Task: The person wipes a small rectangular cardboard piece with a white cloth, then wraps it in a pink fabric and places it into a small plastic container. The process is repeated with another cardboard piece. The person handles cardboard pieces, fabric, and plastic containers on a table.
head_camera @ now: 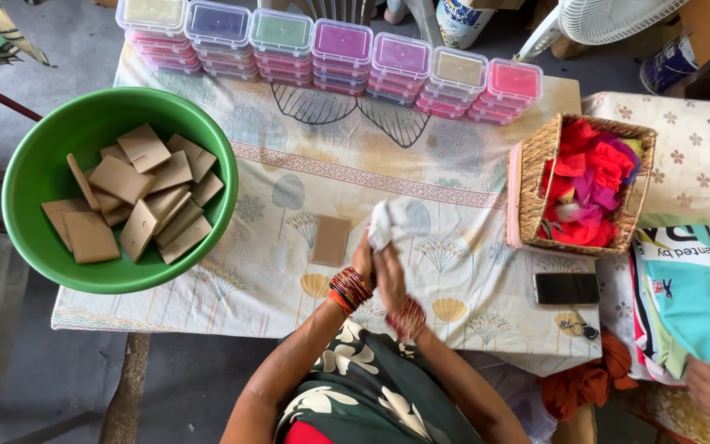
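Holding a small white cloth (384, 222) up over the worktop (454, 173), both hands are pinched onto it: left hand (363, 261) grips the lower edge, right hand (389, 275) is closed on it just beside. A brown card envelope (330, 241) lies flat just left of them. Further out there's a green bowl (43, 164) full of the same envelopes, a wicker basket (532, 177) of bright fabric scraps, a phone (566, 289), and stacked plastic boxes (343, 53) along the far edge

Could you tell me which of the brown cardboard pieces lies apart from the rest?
The single brown cardboard piece flat on the tablecloth; all others are piled in the green bowl.
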